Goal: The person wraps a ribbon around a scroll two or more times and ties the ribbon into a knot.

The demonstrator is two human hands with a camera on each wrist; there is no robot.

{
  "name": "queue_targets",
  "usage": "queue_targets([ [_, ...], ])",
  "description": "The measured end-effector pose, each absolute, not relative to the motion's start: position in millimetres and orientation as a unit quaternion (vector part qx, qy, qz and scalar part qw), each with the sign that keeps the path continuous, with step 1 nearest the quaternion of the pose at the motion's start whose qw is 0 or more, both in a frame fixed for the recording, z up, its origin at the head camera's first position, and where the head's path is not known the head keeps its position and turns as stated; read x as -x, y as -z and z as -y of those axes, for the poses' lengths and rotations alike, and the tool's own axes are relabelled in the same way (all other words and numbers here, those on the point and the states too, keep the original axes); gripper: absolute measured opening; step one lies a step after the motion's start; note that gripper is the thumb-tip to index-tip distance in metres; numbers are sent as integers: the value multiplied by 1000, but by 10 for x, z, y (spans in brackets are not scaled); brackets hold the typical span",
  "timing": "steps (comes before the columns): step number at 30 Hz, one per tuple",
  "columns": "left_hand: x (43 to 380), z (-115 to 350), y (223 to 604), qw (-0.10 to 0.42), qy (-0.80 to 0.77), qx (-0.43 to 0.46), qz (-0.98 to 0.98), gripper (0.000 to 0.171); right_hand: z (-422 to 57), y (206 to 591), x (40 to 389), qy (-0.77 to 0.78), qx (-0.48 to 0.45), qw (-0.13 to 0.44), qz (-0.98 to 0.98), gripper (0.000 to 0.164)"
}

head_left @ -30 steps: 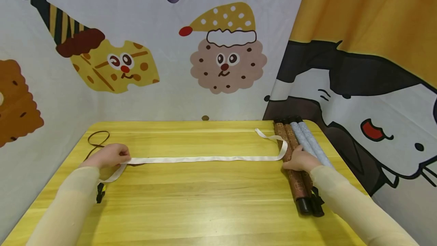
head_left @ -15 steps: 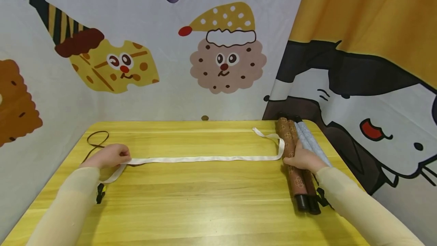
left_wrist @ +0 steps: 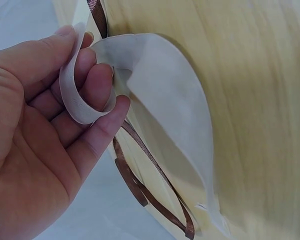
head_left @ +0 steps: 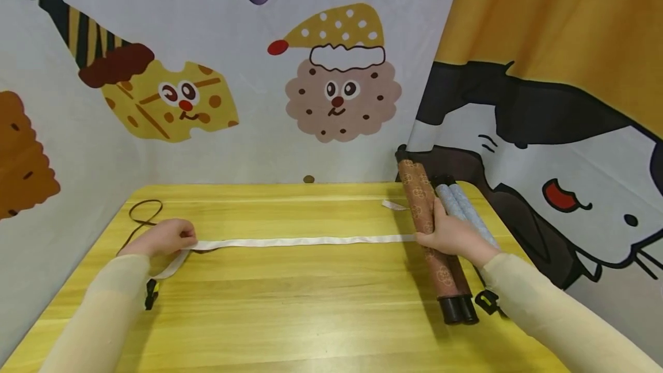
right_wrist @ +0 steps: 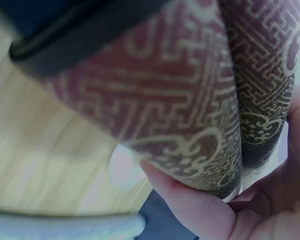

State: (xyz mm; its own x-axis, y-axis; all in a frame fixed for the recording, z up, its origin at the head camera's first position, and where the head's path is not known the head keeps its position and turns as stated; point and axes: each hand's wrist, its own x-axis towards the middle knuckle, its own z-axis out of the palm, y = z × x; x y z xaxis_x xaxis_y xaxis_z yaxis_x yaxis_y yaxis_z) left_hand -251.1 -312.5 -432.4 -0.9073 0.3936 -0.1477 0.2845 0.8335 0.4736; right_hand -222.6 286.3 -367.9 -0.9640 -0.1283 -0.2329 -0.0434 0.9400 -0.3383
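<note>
A long white ribbon [head_left: 300,241] runs across the wooden table. My left hand [head_left: 168,235] pinches it near the left end, and in the left wrist view the ribbon [left_wrist: 72,87] passes between thumb and fingers and loops over the palm. My right hand [head_left: 456,233] grips a brown patterned scroll [head_left: 422,206], rolled from both ends, by its middle. The scroll is tilted, its black-capped far end raised; it covers part of the ribbon's right end. The right wrist view shows the thumb pressed along the patterned roll [right_wrist: 155,95].
A grey-blue rolled scroll [head_left: 473,206] lies on the table's right side, partly behind the right hand. A thin brown ribbon [head_left: 142,222] lies looped at the left edge. A printed cloth [head_left: 269,154] hangs behind the table [head_left: 311,315].
My right hand has lifted the brown scroll off its place beside the grey-blue one and moved it left, over the ribbon's right end. The left hand has stayed put.
</note>
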Motion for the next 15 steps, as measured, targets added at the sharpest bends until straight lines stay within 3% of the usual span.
queue_targets([
  [5,2513,3129,4349,124,-230,-177,-949,13,-2522,3751,2215,195,62,134,-970,105],
  [12,2479,3101,4315,121,-231,-179,-949,13,-1988,3860,2255,207,79,145,-964,48],
  [15,2457,3093,4296,129,-235,-167,-949,15,-1785,3888,2301,199,94,150,-964,38],
])
